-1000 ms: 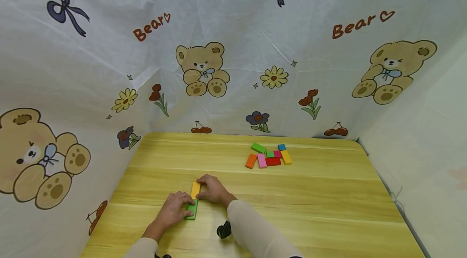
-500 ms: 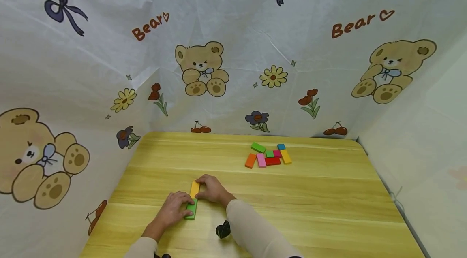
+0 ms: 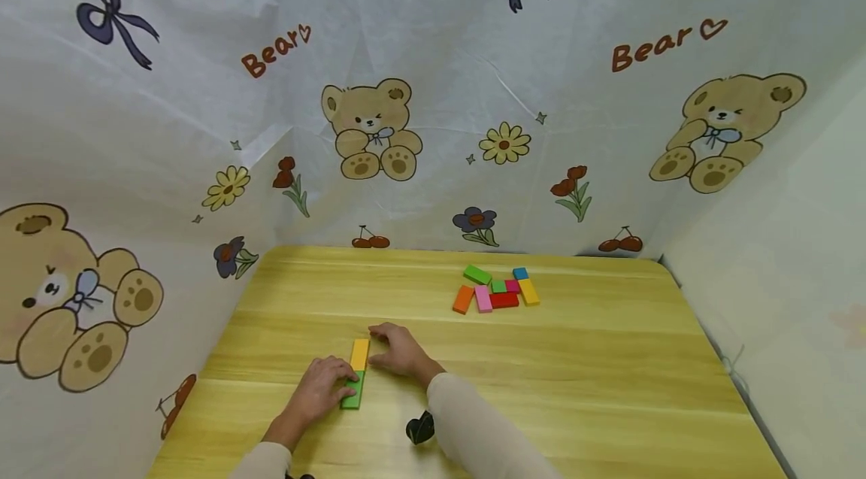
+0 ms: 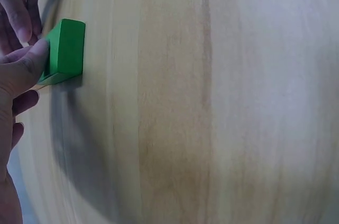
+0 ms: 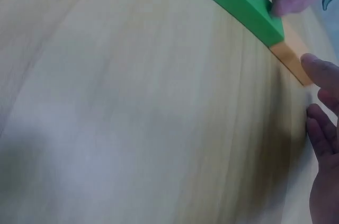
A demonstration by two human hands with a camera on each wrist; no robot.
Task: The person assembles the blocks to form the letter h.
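Fingers of left hand (image 3: 316, 392) holding green block (image 3: 351, 403), lower frame, left of centre. Right hand (image 3: 402, 353) released, fingers parted just beside yellow block (image 3: 360, 355), which abuts green block's upper end.

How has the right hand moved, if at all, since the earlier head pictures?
Yes, slightly rightward: judged against the far orange block in the head view, the right hand now sits closer to it.
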